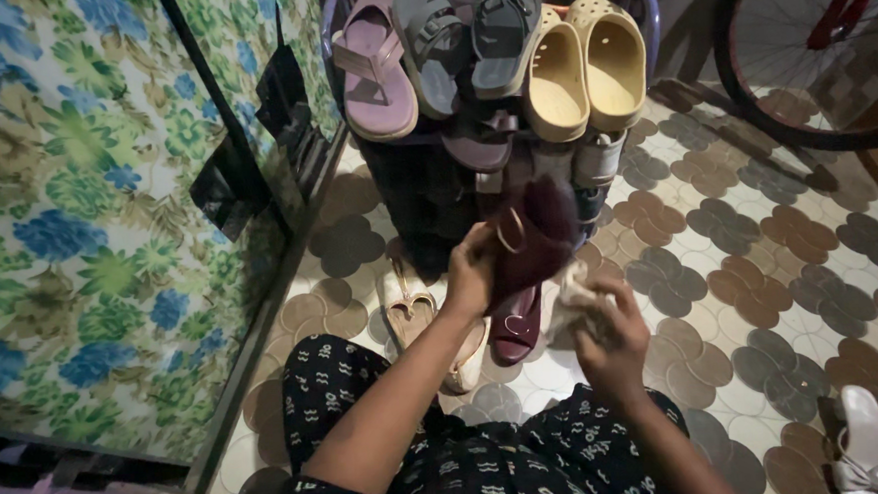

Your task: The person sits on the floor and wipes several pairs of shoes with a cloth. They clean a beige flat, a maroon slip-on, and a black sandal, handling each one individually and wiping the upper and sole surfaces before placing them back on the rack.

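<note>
Maroon shoe (538,234) — held up in the left hand (471,275), fingers clasped round its near edge, long axis rising up and away toward the rack (426,193). Just right of that grip and a little lower, the right hand (614,343) is clenched on a pale cloth (574,300), touching the shoe's lower side. Below the grip a second maroon shoe (516,331) and beige sandals (410,314) lie on the patterned tile floor (760,260) — a tight corner.

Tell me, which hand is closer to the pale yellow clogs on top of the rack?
The left hand. It sits below the pale yellow clogs, holding a maroon shoe. The right hand is lower still, gripping a cloth.
</note>
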